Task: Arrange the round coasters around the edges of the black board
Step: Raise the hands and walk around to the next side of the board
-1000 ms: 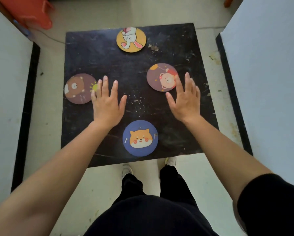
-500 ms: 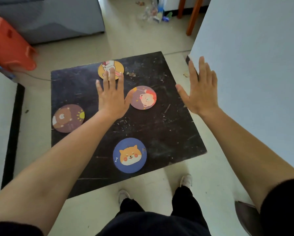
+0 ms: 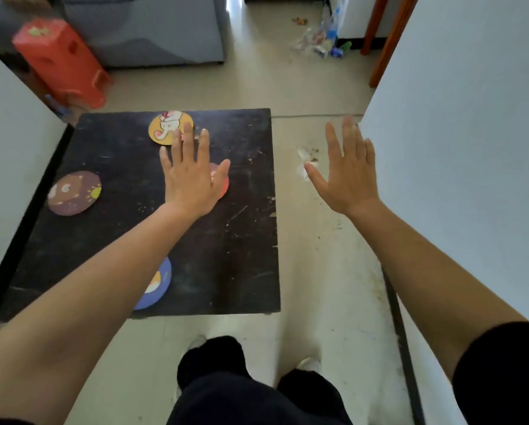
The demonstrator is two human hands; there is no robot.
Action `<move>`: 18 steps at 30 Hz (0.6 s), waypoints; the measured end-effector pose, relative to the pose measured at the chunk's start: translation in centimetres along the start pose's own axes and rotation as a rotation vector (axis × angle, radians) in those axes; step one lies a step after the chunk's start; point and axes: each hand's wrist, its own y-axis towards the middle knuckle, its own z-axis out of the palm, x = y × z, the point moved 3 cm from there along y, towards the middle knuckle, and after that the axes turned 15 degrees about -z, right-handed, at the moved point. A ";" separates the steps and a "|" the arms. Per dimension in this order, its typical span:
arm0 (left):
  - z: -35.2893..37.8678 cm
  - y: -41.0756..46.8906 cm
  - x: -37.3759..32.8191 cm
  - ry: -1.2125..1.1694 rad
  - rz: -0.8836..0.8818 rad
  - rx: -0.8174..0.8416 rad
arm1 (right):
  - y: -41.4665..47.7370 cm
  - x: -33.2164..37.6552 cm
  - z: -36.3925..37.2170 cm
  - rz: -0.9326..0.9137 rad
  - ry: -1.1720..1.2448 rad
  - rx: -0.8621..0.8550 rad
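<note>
The left hand (image 3: 192,182) is hovering flat and open, fingers spread, over the black board (image 3: 153,228) and holding nothing, while the right hand (image 3: 347,176) is hanging open and empty over the floor beside the board. Four round coasters are lying on the board: a yellow coaster (image 3: 165,125) at the far edge, a brown coaster (image 3: 73,193) at the left edge, a blue coaster (image 3: 160,286) half hidden under the left forearm at the near edge, and a reddish coaster (image 3: 222,185) mostly covered by the left hand, sitting inward from the right edge. They are looking thin, light and stiff, so sliding one flat under the fingertips, or pinching it by the rim, is likely working best
</note>
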 end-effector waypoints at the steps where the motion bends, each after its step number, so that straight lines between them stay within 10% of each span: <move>1: 0.0 -0.4 -1.2 0.002 -0.017 0.010 | 0.1 -1.2 -0.1 -0.009 0.012 0.005; 18: 12.2 8.1 -3.9 -0.013 -0.501 0.236 | 15.6 -7.0 8.6 -0.361 0.159 0.170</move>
